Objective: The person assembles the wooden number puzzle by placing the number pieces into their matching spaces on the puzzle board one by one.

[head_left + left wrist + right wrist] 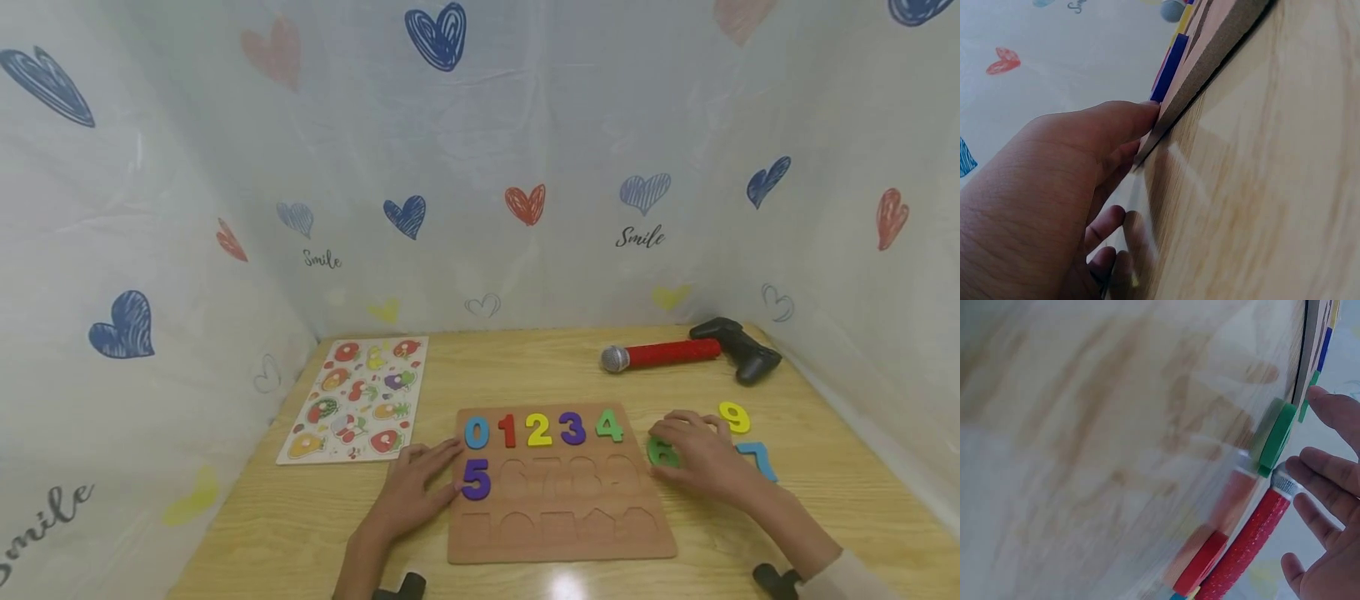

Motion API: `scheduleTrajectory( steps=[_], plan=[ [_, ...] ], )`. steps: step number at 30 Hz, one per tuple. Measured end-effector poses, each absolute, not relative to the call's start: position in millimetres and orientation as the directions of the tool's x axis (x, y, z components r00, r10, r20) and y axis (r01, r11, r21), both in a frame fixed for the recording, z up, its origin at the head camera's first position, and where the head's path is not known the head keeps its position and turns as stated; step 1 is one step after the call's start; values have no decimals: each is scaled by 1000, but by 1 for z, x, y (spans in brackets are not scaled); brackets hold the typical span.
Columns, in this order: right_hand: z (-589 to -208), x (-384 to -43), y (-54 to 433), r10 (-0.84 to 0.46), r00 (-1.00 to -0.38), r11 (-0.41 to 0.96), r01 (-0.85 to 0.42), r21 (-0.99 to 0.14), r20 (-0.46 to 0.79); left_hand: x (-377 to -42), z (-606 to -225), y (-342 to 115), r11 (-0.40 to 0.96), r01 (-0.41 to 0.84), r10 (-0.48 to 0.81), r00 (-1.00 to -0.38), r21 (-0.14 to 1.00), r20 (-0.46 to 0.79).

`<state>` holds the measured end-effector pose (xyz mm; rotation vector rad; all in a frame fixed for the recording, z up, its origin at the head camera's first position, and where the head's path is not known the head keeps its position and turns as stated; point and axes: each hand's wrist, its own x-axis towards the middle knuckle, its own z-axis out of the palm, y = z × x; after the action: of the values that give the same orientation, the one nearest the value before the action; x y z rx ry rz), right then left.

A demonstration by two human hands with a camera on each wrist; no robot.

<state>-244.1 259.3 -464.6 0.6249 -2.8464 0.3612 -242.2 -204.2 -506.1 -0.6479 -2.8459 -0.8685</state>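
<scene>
A brown wooden number board (562, 546) lies on the table, with coloured numbers 0 to 4 in its top row and a purple 5 (476, 480) below the 0. My left hand (416, 490) touches the board's left edge, the thumb right beside the 5; in the left wrist view the other fingers are loosely bent. To the right of the board, my right hand (701, 454) hovers over a green number piece (662, 452), partly covered by the fingers. The right wrist view shows these fingers spread above the green piece, and a red piece (1202, 562) further along.
A yellow 9 (734, 417) and a blue 7 (757, 460) lie beyond the right hand. A red microphone (667, 354) and a black game controller (738, 348) are at the back right. A fruit puzzle board (356, 400) lies at the left. Heart-printed curtains enclose the table.
</scene>
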Motion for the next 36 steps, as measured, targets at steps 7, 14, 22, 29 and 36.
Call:
scheduleTrajectory(
  steps=[7, 14, 22, 29, 36],
  plan=[
    [-466, -246, 263, -370, -903, 889, -413, -200, 221, -242, -507, -205, 740, 435, 370, -900, 513, 229],
    [-467, -246, 265, -360, -911, 899, -396, -187, 201, -242, -507, -207, 742, 436, 372, -900, 509, 228],
    [-464, -246, 264, -366, -909, 893, -403, -199, 202, -244, -508, -206, 746, 448, 377, -894, 493, 242],
    [-459, -243, 260, -389, -893, 880, -433, -195, 227, -243, -508, -206, 747, 438, 369, -899, 500, 235],
    [-455, -240, 251, -415, -869, 869, -466, -164, 270, -243, -510, -205, 742, 446, 370, -895, 500, 250]
  ],
)
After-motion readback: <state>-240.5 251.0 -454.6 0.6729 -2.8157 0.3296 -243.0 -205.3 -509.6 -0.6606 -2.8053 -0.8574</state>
